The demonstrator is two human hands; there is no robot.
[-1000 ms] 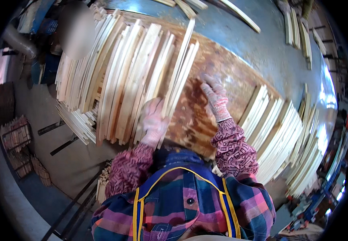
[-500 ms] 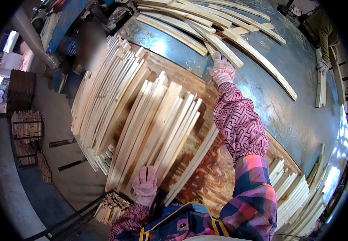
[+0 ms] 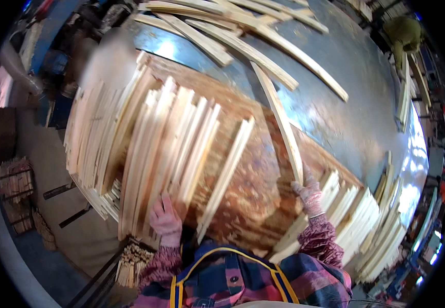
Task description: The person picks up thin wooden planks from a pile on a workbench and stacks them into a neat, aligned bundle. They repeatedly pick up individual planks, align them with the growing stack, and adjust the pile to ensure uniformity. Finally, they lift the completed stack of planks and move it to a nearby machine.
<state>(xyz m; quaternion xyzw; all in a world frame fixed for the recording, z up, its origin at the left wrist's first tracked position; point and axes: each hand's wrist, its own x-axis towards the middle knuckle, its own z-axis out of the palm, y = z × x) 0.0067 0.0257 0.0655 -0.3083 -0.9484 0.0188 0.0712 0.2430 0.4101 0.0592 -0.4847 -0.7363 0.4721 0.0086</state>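
Note:
My right hand (image 3: pixel 309 196), in a pale glove, is closed on the near end of a long wooden strip (image 3: pixel 281 120). That strip slants away, its far end over the blue-grey metal table (image 3: pixel 335 66). My left hand (image 3: pixel 165 219), also gloved, lies with fingers stretched out on the near end of a row of wooden strips (image 3: pixel 173 136) set side by side. Between the hands, a narrow pair of strips (image 3: pixel 226 177) lies on the brown, worn wooden board (image 3: pixel 255 197). Some of my right fingers are hidden behind the strip and blurred.
Loose strips (image 3: pixel 284 54) lie crossed on the far metal table. Another group of strips (image 3: pixel 353 215) stands by my right arm. A co-worker in a green sleeve (image 3: pixel 398 51) is at the far right; another person (image 3: pixel 107 61), blurred, is at the far left. Metal bars (image 3: pixel 73 218) jut out at left.
My right hand has come back toward me from the metal table, pulling a strip over the board. My left hand stays on the row, its fingers now more spread. The whole view has shifted a little.

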